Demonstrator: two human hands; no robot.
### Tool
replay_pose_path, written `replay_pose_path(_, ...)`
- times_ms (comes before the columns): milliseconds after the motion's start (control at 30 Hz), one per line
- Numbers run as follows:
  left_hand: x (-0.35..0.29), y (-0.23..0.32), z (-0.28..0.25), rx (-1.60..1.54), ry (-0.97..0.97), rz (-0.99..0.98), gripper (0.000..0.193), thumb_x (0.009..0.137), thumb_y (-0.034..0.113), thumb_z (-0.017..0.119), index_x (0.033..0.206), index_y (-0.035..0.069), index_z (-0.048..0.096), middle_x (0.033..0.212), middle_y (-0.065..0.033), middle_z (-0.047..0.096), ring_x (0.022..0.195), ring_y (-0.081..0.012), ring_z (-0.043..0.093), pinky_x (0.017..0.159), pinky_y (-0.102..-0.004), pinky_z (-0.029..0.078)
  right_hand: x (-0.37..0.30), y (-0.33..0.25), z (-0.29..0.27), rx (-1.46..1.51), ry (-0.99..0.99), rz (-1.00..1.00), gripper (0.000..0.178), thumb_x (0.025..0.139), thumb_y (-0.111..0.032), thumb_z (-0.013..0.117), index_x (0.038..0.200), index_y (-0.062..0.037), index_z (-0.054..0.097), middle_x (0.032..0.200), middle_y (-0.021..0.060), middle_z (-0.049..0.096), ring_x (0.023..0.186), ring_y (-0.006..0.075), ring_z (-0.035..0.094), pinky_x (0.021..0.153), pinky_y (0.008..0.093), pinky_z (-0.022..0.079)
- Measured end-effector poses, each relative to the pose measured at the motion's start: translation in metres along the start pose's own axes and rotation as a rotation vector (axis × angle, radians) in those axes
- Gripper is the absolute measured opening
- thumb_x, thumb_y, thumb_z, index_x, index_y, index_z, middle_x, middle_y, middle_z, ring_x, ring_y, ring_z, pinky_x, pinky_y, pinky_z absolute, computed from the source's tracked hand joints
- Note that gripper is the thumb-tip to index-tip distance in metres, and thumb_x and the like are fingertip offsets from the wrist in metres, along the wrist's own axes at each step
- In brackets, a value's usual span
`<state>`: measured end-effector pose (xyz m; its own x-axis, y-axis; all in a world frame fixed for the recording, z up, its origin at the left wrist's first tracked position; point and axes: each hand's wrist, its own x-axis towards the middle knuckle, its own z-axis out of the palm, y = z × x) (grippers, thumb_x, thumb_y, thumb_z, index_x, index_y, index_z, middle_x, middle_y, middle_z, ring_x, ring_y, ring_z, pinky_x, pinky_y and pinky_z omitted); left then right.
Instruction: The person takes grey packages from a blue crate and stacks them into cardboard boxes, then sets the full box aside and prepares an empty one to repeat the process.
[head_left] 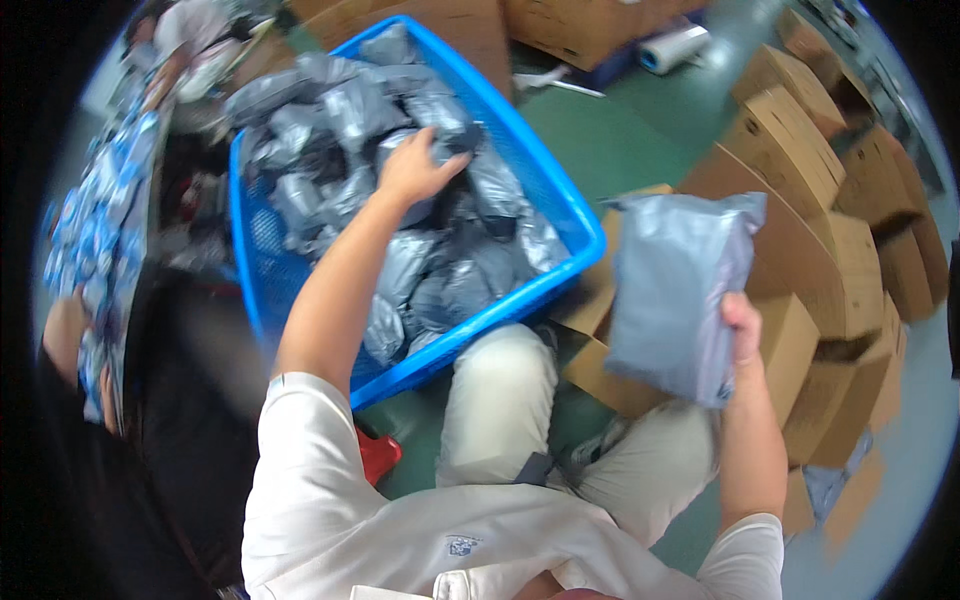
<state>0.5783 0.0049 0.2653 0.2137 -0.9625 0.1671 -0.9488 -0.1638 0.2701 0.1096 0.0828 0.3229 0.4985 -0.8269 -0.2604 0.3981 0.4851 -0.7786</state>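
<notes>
A large blue plastic basket (590, 232) stands in front of me, heaped with grey plastic mailer bags (362, 112). My left hand (415, 168) reaches into the heap with its fingers apart, over the bags near the middle; whether it touches one I cannot tell. Out to the right, my right hand (742, 325) grips a full grey mailer bag (672, 290) by its lower right edge, thumb on top and the other fingers hidden behind. This bag hangs above open cardboard boxes and my right knee.
Many open cardboard boxes (785, 135) crowd the right side. A roll of clear film (675, 48) lies on the green floor beyond the basket. At left, a table with blue-and-white packages (95, 220) runs along, with other people beside it. Something red (378, 455) is by my left side.
</notes>
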Motion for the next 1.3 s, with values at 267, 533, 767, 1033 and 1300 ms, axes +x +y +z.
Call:
replay_pose_path(267,0.015,-0.017,0.028,0.488,-0.521,-0.206,0.108,0.066,0.033,0.081,0.156,0.006,0.026,0.132,-0.0255,0.061,0.122,-0.0372,0.061,0.101,-0.0439,0.050,-0.088,-0.022,-0.173,0.295,0.536,-0.132,0.057,0.095,-0.035,0.062,0.137,0.0017,0.049,0.129,0.0190,0.062,0.113,0.0320,0.064,0.098,0.0466,0.053)
replay_pose_path(533,-0.061,0.171,-0.146,-0.541,-0.519,0.094,0.087,0.070,0.005,0.080,0.146,-0.007,0.040,0.127,-0.0187,0.063,0.117,-0.0270,0.063,0.101,-0.0372,0.049,-0.008,0.076,-0.261,0.231,0.446,0.409,0.052,0.090,-0.040,0.070,0.123,-0.0010,0.061,0.116,0.0152,0.069,0.103,0.0271,0.068,0.095,0.0442,0.054)
replay_pose_path(767,-0.066,0.380,0.056,0.347,-1.010,0.320,0.095,0.082,0.052,0.064,0.142,-0.017,0.036,0.131,-0.0315,0.059,0.121,-0.0418,0.060,0.102,-0.0440,0.048,0.077,0.195,-0.277,0.357,0.253,0.786,0.042,0.096,-0.048,0.055,0.109,-0.0099,0.068,0.102,0.0086,0.074,0.094,0.0277,0.069,0.092,0.0506,0.052)
replay_pose_path(1033,-0.129,0.339,0.302,0.636,-1.263,0.023,0.103,0.087,0.031,0.065,0.157,-0.005,-0.002,0.164,-0.0256,0.014,0.149,-0.0373,0.029,0.110,-0.0436,0.042,0.071,0.271,-0.280,-0.851,0.520,0.732,0.044,0.092,-0.022,0.061,0.120,0.0110,0.057,0.093,0.0206,0.072,0.074,0.0303,0.071,0.067,0.0398,0.059)
replay_pose_path(1300,-0.140,0.333,0.338,0.577,-1.300,0.011,0.112,0.086,0.014,0.068,0.159,0.020,-0.016,0.157,-0.0335,0.014,0.136,-0.0467,0.039,0.110,-0.0478,0.039,0.083,0.246,-0.260,-1.282,0.076,0.818,0.027,0.083,-0.013,0.065,0.105,0.0022,0.073,0.111,0.0199,0.072,0.095,0.0352,0.073,0.079,0.0451,0.059)
